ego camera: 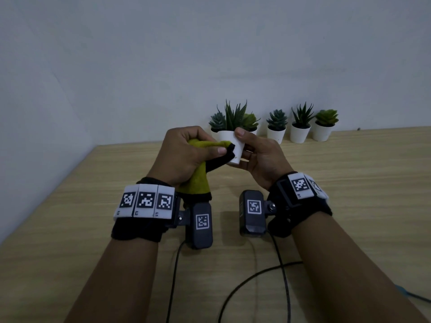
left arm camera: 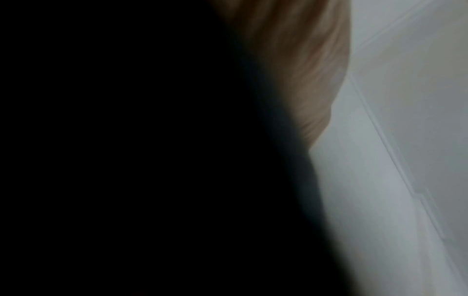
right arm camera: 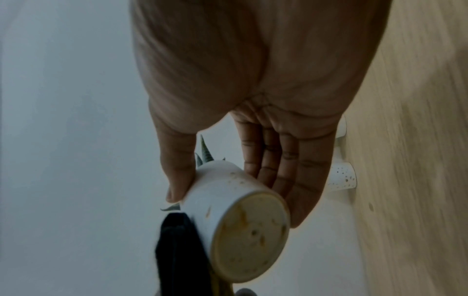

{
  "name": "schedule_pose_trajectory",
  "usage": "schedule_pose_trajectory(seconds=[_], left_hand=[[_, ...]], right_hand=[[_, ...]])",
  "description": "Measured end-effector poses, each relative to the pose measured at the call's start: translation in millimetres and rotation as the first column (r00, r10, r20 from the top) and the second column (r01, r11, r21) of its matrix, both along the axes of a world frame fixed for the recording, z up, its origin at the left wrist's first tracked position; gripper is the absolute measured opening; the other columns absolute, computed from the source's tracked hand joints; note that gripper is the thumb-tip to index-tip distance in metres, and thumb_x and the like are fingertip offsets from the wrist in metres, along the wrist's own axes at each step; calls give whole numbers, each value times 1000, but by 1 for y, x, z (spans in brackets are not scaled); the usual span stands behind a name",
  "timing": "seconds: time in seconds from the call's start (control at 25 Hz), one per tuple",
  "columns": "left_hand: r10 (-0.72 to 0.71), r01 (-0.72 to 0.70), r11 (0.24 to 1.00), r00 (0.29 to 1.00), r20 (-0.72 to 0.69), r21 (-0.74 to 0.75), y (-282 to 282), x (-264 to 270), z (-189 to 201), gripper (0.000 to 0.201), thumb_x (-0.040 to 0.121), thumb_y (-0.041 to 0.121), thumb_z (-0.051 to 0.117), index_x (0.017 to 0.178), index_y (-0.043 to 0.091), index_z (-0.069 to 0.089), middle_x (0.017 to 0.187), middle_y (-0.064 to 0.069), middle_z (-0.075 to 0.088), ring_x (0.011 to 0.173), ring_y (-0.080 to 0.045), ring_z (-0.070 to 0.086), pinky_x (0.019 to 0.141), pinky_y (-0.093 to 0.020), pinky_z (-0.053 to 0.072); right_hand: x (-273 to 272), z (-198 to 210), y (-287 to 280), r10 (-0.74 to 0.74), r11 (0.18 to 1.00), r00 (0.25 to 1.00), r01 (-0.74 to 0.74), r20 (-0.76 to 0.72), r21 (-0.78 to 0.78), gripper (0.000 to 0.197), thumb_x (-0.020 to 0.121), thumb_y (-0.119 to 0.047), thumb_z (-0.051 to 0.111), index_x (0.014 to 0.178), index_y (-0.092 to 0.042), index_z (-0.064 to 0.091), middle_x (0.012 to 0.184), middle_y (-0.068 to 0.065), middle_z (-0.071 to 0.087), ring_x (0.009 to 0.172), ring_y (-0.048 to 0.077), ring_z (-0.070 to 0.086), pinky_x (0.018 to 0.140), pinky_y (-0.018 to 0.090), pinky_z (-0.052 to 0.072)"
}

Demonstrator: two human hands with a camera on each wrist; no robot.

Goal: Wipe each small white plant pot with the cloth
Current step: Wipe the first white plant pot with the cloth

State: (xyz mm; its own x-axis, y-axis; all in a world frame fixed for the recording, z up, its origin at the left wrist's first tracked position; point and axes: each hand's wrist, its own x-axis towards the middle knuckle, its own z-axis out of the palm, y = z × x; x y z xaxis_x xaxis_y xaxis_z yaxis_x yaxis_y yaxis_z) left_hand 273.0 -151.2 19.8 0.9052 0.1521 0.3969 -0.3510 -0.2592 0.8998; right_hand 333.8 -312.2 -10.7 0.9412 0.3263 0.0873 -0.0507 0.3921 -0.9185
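My right hand (ego camera: pixel 244 145) holds a small white plant pot (ego camera: pixel 229 139) with a spiky green plant above the wooden table (ego camera: pixel 93 206), thumb on its rim and fingers behind it. My left hand (ego camera: pixel 205 142) grips a yellow-green cloth (ego camera: pixel 194 180) with a black edge and presses it against the pot's left side. In the right wrist view the right hand (right arm camera: pixel 235 200) holds the tilted pot (right arm camera: pixel 250 236), whose base and wall show brownish spots, with the cloth's black edge (right arm camera: pixel 177 250) against it. The left wrist view is mostly dark, showing only part of the palm (left arm camera: pixel 291 70).
Three more white pots stand in a row against the wall at the back right (ego camera: pixel 276 134) (ego camera: pixel 300 134) (ego camera: pixel 323 133). Two others (ego camera: pixel 252 130) stand partly hidden behind the held one. Black cables (ego camera: pixel 256 273) trail over the table near me.
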Motion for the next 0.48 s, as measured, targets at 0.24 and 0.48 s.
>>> schedule_pose_trajectory(seconds=[0.24, 0.48], left_hand=[[43, -43, 998, 999, -1, -42, 5, 1, 2, 17, 68, 0, 81, 69, 7, 65, 62, 5, 68, 62, -10, 66, 61, -25, 55], [51, -53, 991, 999, -16, -119, 5, 2, 2, 16, 70, -1, 80, 72, 4, 65, 71, -8, 68, 68, -17, 68, 62, -30, 57]], right_hand=[[-1, 1, 2, 10, 999, 1000, -10, 8, -32, 32, 81, -26, 71, 100, 0, 72, 96, 16, 70, 87, 30, 66, 84, 51, 55], [0, 2, 2, 34, 999, 999, -34, 0, -21, 30, 71, -31, 71, 90, -8, 74, 93, 12, 73, 85, 27, 69, 84, 51, 55]])
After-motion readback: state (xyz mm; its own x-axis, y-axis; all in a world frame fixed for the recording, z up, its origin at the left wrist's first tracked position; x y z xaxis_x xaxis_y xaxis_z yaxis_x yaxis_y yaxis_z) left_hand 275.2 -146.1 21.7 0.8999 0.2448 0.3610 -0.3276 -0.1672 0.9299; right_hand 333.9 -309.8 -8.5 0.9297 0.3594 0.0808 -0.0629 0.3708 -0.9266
